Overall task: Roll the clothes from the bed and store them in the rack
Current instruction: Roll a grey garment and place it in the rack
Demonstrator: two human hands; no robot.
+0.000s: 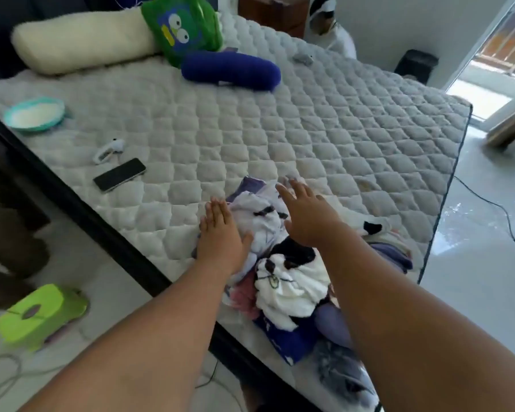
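1. The bed (250, 129) fills the middle and the upper part of the frame; its quilted grey cover is bare in the centre.
2. The clothes (286, 281) lie in a loose pile on the near corner of the bed, in the lower centre of the frame. The pile has white, black, purple, pink and blue pieces.
3. The left hand (220, 236) lies flat at the left edge of the pile, palm down. Its fingers are straight and close together, and they hold nothing.
4. The right hand (306, 215) is over the top of the pile, palm down. Its fingers are spread wide and hold nothing. Whether it touches the cloth, one cannot tell.
5. A phone (119, 174) lies on the bed at centre left, with a small white object (109, 150) just above it.
6. A round teal thing (35, 113) is near the left edge of the bed.
7. At the upper left are a cream pillow (81, 41), a green plush (185, 28) and a blue pillow (231, 71), close to each other.
8. A green stool (39, 315) stands on the floor at the lower left.
9. The rack is not seen in this view.
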